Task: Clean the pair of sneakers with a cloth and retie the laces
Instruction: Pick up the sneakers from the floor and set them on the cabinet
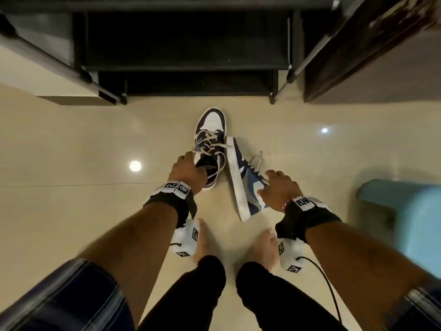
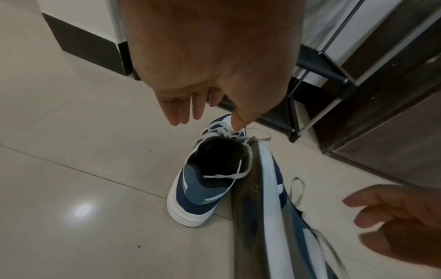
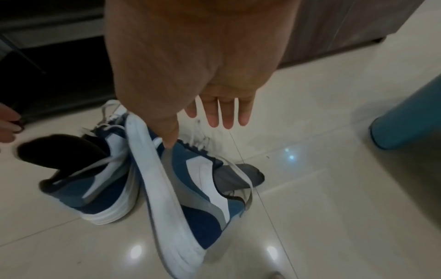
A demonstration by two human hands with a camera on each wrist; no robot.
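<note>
Nearest to the person, the right hand (image 1: 278,191) hangs with fingers spread and loose over the tipped sneaker (image 1: 245,182), which lies on its side on the floor (image 1: 71,151), long axis pointing away, thumb about touching its side. Just left of this sneaker stands the upright sneaker (image 1: 210,144), touching it. The left hand (image 1: 188,173) reaches its collar, fingers relaxed, holding nothing. No cloth is visible.

Both sneakers (image 1: 210,144) are navy, blue and white with white laces (image 1: 216,145); the floor (image 1: 71,144) is cream.
</note>
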